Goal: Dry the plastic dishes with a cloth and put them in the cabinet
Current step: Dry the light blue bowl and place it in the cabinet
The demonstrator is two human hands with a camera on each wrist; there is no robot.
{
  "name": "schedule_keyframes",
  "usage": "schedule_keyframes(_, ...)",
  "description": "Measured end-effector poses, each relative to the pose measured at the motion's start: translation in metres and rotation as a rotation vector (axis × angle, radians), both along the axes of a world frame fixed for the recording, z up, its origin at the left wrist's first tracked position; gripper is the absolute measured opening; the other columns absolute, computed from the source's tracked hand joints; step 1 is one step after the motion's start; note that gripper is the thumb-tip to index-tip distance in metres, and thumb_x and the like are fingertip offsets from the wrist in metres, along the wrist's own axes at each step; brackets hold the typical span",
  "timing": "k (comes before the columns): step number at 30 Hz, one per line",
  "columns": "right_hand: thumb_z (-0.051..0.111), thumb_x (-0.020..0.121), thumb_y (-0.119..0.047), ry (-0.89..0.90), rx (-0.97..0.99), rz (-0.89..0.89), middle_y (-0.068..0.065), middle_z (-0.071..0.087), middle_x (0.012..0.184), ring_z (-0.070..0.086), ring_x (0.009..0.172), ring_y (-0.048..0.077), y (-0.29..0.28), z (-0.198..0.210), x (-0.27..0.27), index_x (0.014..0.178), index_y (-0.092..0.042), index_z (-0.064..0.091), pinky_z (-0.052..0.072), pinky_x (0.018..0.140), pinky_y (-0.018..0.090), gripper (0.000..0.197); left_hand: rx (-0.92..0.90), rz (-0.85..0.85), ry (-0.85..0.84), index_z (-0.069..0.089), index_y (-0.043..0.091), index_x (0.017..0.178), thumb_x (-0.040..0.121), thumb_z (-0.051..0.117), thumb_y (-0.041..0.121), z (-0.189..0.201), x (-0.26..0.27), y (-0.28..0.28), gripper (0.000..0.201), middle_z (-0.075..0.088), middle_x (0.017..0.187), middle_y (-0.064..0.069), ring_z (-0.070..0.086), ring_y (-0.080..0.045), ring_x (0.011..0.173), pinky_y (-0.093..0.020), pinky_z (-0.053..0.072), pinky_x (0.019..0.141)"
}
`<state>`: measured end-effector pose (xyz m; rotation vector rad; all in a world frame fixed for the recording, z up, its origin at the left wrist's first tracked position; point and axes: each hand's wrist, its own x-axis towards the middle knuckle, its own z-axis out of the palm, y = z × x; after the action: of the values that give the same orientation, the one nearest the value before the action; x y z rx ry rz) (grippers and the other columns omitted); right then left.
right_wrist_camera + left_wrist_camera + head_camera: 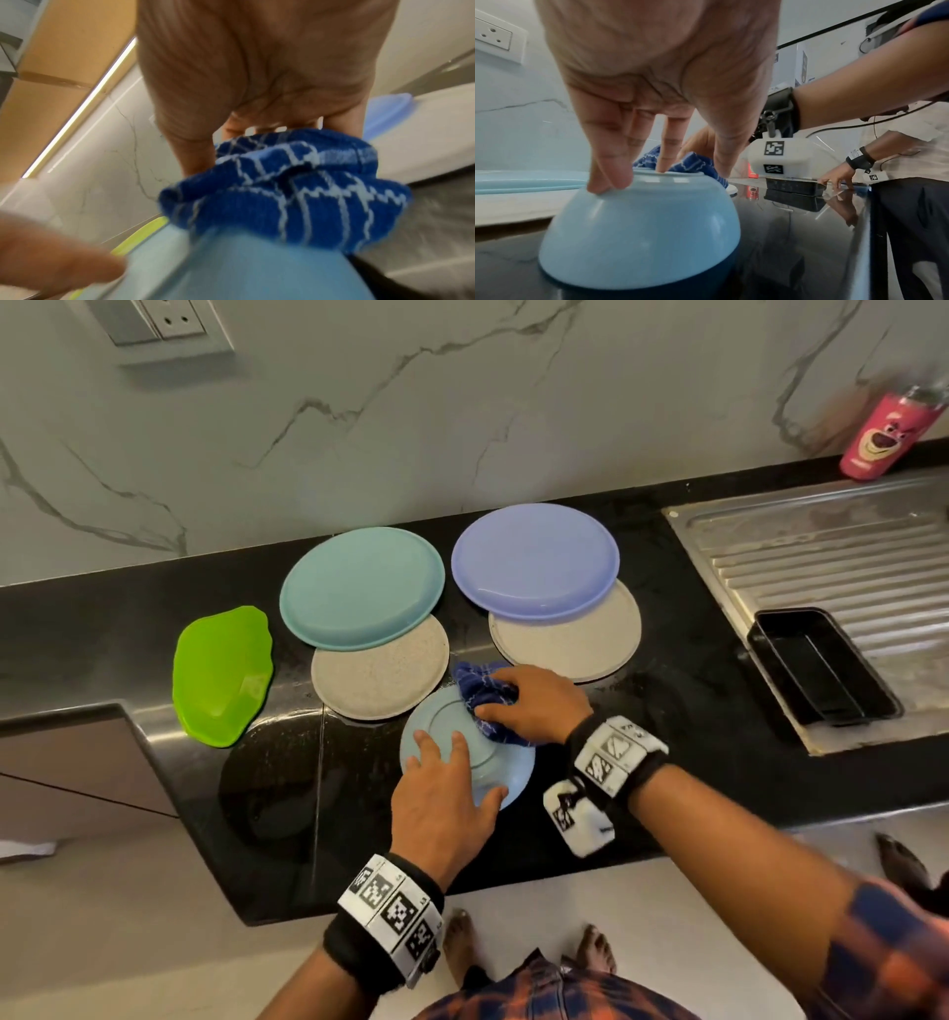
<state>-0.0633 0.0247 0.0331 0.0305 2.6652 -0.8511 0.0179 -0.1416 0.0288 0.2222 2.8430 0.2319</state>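
On the black worktop [667, 711], going left to right, lie a green dish [221, 675], a teal plate [359, 585] overlapping a beige plate [380, 675], and a lavender plate [534, 557] overlapping a second beige plate [575, 639]. In front of them a light-blue bowl [447, 762] stands upside down. The left hand [441, 793] steadies it, fingers [608, 176] spread nearly straight on its base and side. The right hand [534, 706] has its fingers curled around a bunched blue checked cloth [482, 695], pressing it on the bowl's far side.

The task looks early: the bowl's outside is being dried, and by my reading five dishes are still waiting; whether they are wet I cannot tell. No cabinet shelf with stowed dishes is in view.

As for containers, the inverted bowl hides its inside. Farther right, a black rectangular tray [821, 670] sits on the steel draining board [821, 546], seemingly holding nothing.
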Motion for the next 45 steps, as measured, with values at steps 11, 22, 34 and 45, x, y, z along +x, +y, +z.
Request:
schedule_keyframes(11,0.076,0.082,-0.045,-0.091,-0.106,0.141,-0.002,0.071,0.11,0.065,0.102,0.021,0.013,0.005,-0.033,0.116,-0.031,0.069,0.049,0.09,0.035,0.037,0.234,-0.166,-0.147,0.035,0.02,0.15,0.063,0.084,0.059,0.008,-0.07,-0.042,0.108,0.037,0.15,0.0,0.039,-0.02,0.135,-0.034,0.033,0.112)
schedule_keyframes(22,0.051,0.085,-0.074,0.058,0.015,-0.213,-0.005,0.046,0.133,0.061,0.11,0.032,-0.004,-0.016,0.078,0.136,-0.039,0.045,0.05,0.091,0.044,0.061,0.256,-0.155,-0.13,0.033,0.016,0.153,0.061,0.085,0.06,0.001,-0.072,-0.042,0.115,0.036,0.153,-0.002,0.036,-0.019,0.14,-0.032,0.028,0.117)
schedule_keyframes(34,0.065,0.078,-0.068,-0.061,0.066,-0.03,-0.003,0.071,0.111,0.065,0.1,0.025,0.002,0.008,-0.014,0.116,-0.035,0.067,0.051,0.085,0.037,0.05,0.289,-0.152,-0.144,0.035,0.015,0.152,0.06,0.087,0.057,0.007,-0.072,-0.042,0.114,0.039,0.149,0.0,0.041,-0.019,0.135,-0.032,0.034,0.113)
schedule_keyframes(45,0.055,0.085,-0.047,0.297,0.261,0.131,-0.004,0.047,0.139,0.051,0.109,0.029,-0.028,-0.011,0.088,0.13,-0.038,0.058,0.052,0.078,0.043,0.046,0.475,-0.064,-0.102,0.043,0.017,0.145,0.058,0.092,0.047,0.004,-0.062,-0.045,0.105,0.049,0.143,0.001,0.047,-0.016,0.129,-0.02,0.031,0.101)
